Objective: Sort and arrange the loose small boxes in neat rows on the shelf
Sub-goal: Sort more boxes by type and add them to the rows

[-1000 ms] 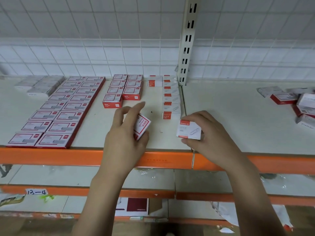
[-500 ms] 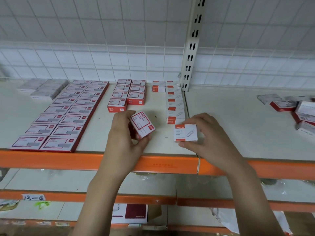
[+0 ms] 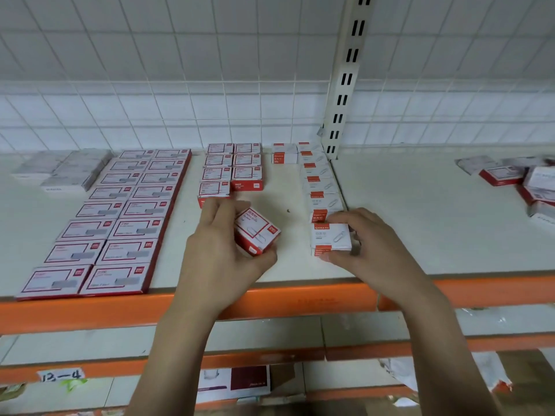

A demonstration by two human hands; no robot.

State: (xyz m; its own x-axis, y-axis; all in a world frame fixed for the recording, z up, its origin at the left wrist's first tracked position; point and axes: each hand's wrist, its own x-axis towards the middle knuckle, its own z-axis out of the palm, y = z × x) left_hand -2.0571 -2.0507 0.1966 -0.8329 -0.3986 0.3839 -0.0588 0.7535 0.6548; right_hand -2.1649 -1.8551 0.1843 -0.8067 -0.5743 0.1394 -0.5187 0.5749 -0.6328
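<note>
Head view, left hand (image 3: 220,250) pinching tilted red box (image 3: 256,231) above shelf (image 3: 420,217), right hand (image 3: 372,250) gripping white box (image 3: 330,237) at front of white row (image 3: 319,181), box print blurred, loose pile (image 3: 522,181) cut off at right edge.

Shelf contents by kind: sixteen flat red-bordered boxes (image 3: 120,217) in two columns at 9 o'clock; eight small red boxes (image 3: 231,168) at 12 o'clock, plus one held (image 3: 255,231); two hands (image 3: 220,256).
</note>
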